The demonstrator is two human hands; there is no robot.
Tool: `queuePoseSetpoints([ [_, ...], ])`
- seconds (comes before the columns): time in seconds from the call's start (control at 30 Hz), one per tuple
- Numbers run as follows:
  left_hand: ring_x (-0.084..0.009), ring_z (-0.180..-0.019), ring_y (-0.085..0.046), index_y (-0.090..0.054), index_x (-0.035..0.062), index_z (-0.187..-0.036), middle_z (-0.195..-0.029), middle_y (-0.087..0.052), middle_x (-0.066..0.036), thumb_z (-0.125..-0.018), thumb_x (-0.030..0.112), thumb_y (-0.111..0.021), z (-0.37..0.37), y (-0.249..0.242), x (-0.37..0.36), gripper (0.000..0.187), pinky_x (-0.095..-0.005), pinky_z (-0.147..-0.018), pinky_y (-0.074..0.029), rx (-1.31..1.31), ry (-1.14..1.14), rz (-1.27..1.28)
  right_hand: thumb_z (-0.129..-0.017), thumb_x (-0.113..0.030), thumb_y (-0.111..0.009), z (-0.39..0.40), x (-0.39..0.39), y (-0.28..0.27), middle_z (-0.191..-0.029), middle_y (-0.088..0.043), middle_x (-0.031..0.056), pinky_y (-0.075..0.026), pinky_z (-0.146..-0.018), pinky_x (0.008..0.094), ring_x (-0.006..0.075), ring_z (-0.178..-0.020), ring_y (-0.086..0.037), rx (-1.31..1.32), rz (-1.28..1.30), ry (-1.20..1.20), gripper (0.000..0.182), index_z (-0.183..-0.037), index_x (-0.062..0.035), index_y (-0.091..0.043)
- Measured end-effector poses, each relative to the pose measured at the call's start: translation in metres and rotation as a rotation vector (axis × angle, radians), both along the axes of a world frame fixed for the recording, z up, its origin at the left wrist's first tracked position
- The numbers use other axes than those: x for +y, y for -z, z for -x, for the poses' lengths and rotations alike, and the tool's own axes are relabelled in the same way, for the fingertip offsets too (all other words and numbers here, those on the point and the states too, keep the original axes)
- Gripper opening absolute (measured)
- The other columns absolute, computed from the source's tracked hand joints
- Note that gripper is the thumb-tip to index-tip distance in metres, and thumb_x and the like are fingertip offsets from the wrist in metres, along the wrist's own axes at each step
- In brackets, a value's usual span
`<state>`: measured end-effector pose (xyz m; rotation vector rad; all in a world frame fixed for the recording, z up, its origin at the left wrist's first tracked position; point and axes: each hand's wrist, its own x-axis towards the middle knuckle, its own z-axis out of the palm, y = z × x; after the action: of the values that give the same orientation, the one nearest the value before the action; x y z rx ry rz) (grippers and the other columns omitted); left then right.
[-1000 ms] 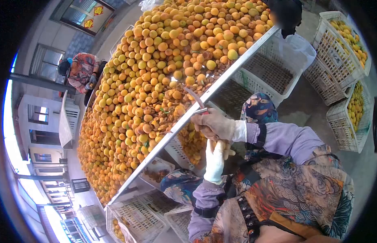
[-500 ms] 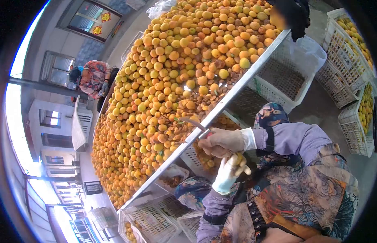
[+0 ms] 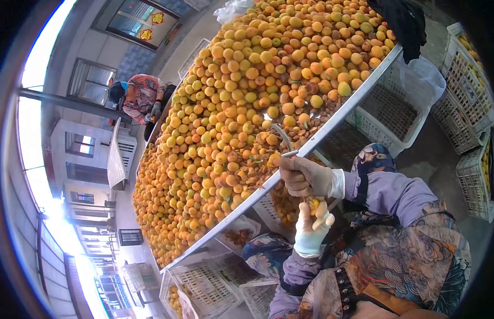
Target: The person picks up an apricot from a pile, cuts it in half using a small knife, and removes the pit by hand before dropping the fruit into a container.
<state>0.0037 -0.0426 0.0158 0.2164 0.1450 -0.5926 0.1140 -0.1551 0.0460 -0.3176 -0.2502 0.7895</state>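
My right hand (image 3: 312, 178), in a stained glove with a white cuff, is closed around the handle of a knife. The knife's curved blade (image 3: 283, 137) points over the table edge towards the heap. Just below it, my left hand (image 3: 312, 228), in a white glove with bare fingertips, holds a yellow-orange apricot (image 3: 313, 203) between its fingers. Both hands are close together, in front of the table's metal rim (image 3: 332, 123). A torn orange apricot piece (image 3: 273, 159) shows beside the right hand. Cut pieces and whole apricots (image 3: 220, 133) cover the table.
White plastic crates (image 3: 388, 114) stand under and beside the table edge, with more crates (image 3: 199, 282) at lower left. Stacked crates of fruit (image 3: 467, 85) rise at right. Another person (image 3: 143, 98) works across the heap. A dark cloth (image 3: 403, 24) hangs at the table corner.
The camera view has shifted, moving the scene rightward. The knife blade has turned to point more upward. A torn orange piece now shows beside the knife. My left hand still holds the apricot.
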Motion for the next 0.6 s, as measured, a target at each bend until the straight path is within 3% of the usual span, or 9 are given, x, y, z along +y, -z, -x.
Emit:
queuePoseSetpoints([
  [0.03,-0.0073,-0.053,-0.035,-0.054,0.0007,-0.108,-0.075,-0.044,0.000,-0.095,0.039,-0.046,-0.003,-0.002,0.001,0.042,-0.0288,-0.069,-0.038,-0.004,0.000,-0.001,-0.098,-0.036,-0.041,-0.002,0.000,-0.002,-0.049,-0.023,-0.0072,-0.020,-0.035,0.0212,0.0049,-0.039,-0.024,0.016,0.005,0.040,0.040,-0.063,-0.0155,-0.038],
  [0.07,-0.0075,-0.054,-0.035,-0.054,0.0007,-0.107,-0.075,-0.044,-0.001,-0.095,0.038,-0.047,-0.007,-0.004,0.002,0.040,-0.0289,-0.070,-0.038,0.010,-0.014,-0.024,-0.096,-0.036,-0.046,-0.006,0.002,-0.001,-0.049,-0.026,-0.0071,-0.023,-0.034,0.0202,0.0059,-0.037,-0.023,0.028,-0.078,0.028,0.030,-0.075,-0.0144,-0.052],
  [0.17,-0.0077,-0.057,-0.036,-0.055,0.0015,-0.104,-0.078,-0.044,-0.002,-0.095,0.033,-0.049,-0.021,-0.011,0.004,0.034,-0.0296,-0.070,-0.038,0.001,-0.024,-0.052,-0.095,-0.035,-0.048,-0.015,0.003,0.000,-0.049,-0.025,-0.0070,-0.023,-0.034,0.0208,0.0058,-0.037,-0.023,0.006,-0.113,0.170,0.030,-0.075,-0.0134,-0.053],
  [0.3,-0.0071,-0.058,-0.035,-0.052,0.0048,-0.105,-0.078,-0.043,-0.001,-0.096,0.029,-0.049,-0.038,-0.022,0.005,0.026,-0.0286,-0.068,-0.038,-0.082,-0.067,-0.362,-0.094,-0.036,-0.050,-0.027,-0.002,-0.011,-0.048,-0.025,-0.0066,-0.024,-0.035,0.0236,0.0069,-0.036,-0.024,-0.069,-0.039,0.462,0.030,-0.076,-0.0122,-0.053],
  [0.37,-0.0072,-0.058,-0.033,-0.051,0.0063,-0.103,-0.076,-0.043,0.000,-0.096,0.027,-0.048,-0.047,-0.030,0.005,0.022,-0.0264,-0.065,-0.038,-0.237,-0.176,-0.812,-0.094,-0.040,-0.047,-0.038,-0.012,-0.004,-0.053,-0.024,-0.0067,-0.021,-0.036,0.0224,0.0060,-0.039,-0.023,-0.108,-0.035,0.492,0.031,-0.076,-0.0148,-0.046],
  [0.43,-0.0083,-0.063,-0.039,-0.050,0.0085,-0.100,-0.075,-0.044,0.001,-0.096,0.025,-0.050,-0.068,-0.027,0.029,0.017,-0.0259,-0.064,-0.040,-0.142,-0.204,-0.691,-0.094,-0.040,-0.047,-0.043,-0.021,0.002,-0.053,-0.024,-0.0066,-0.021,-0.036,0.0223,0.0066,-0.038,-0.022,-0.021,-0.036,0.547,0.031,-0.074,-0.0167,-0.043],
  [0.5,-0.0099,-0.067,-0.041,-0.053,0.0068,-0.095,-0.077,-0.044,0.000,-0.093,0.022,-0.055,-0.094,-0.029,0.049,0.016,-0.0238,-0.061,-0.040,-0.320,-0.317,-0.892,-0.094,-0.040,-0.048,-0.041,-0.021,0.009,-0.053,-0.023,-0.0067,-0.021,-0.036,0.0223,0.0064,-0.037,-0.020,-0.011,-0.082,0.585,0.031,-0.072,-0.0191,-0.040],
  [0.57,-0.0093,-0.068,-0.043,-0.052,0.0074,-0.092,-0.077,-0.045,0.000,-0.093,0.020,-0.056,-0.114,-0.039,0.054,0.014,-0.0224,-0.061,-0.042,-0.225,-0.440,-0.873,-0.094,-0.039,-0.047,-0.040,-0.022,0.012,-0.053,-0.023,-0.0065,-0.021,-0.035,0.0226,0.0063,-0.037,-0.020,0.054,-0.010,0.559,0.029,-0.072,-0.0210,-0.039],
  [0.6,-0.0078,-0.067,-0.044,-0.047,0.0110,-0.094,-0.076,-0.046,0.002,-0.092,0.020,-0.057,-0.124,-0.036,0.061,0.014,-0.0259,-0.063,-0.044,-0.301,-0.463,-1.036,-0.094,-0.034,-0.051,-0.041,-0.023,0.015,-0.045,-0.026,-0.0053,-0.025,-0.034,0.0269,0.0096,-0.034,-0.024,0.081,-0.119,0.544,0.028,-0.078,-0.0115,-0.055],
])
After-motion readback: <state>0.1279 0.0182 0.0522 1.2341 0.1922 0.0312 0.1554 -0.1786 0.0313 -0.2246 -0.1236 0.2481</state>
